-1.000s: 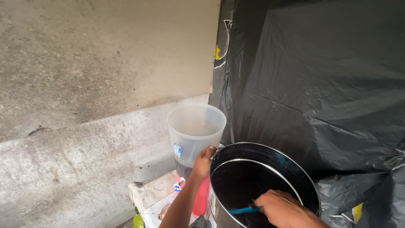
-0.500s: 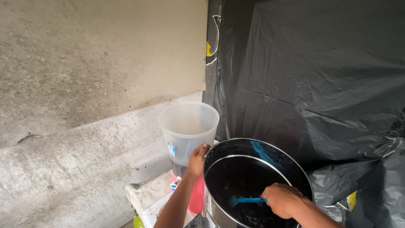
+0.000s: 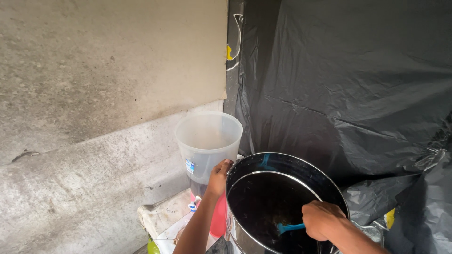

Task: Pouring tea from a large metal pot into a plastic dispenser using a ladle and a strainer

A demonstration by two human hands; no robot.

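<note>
left hand (image 3: 219, 176) grips round steel pot (image 3: 282, 162) rim | right hand (image 3: 322, 220) clamps blue handle (image 3: 289, 228)

I see a stained grey concrete wall (image 3: 94, 70) filling the upper left of my view, with a rough concrete ledge (image 3: 80, 188) running slantwise below it. A black plastic sheet (image 3: 348, 84) hangs over the whole right side, creased and glossy, and it bunches into folds at the lower right, where a small yellow scrap (image 3: 389, 218) shows through. At the left a translucent plastic tub (image 3: 207, 141) stands above a red base (image 3: 218, 219), both on a dirty white stand (image 3: 162, 214), and a bit of a green object (image 3: 152, 247) peeks in at the bottom edge.
</note>
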